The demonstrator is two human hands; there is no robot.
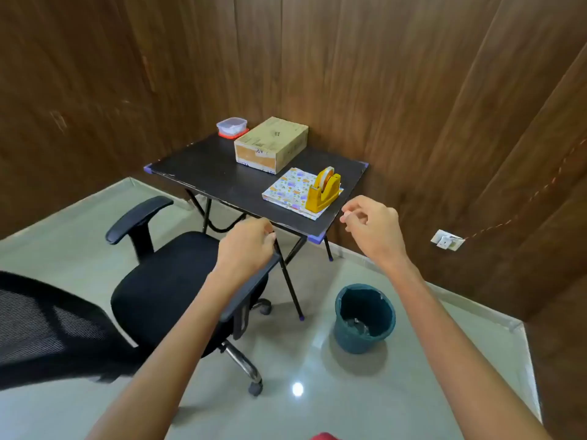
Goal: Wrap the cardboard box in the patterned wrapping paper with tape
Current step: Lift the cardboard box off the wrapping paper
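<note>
Wrapping not begun | box (271, 144) is set bare at the back of the table (206, 166) | folded paper (287, 188) is pinned under tape dispenser (322, 192), likely kept flat | right hand (371, 223) is held loosely curled, empty | left hand (246, 246): grip cannot be told.

Glossy floor (317, 408), matt cardboard box (273, 144)

Even, fairly bright indoor light; a ceiling lamp glares as a white spot on the glossy floor (297, 389). Wall panels (413, 74) bow at the edges; slight overall softness.
</note>
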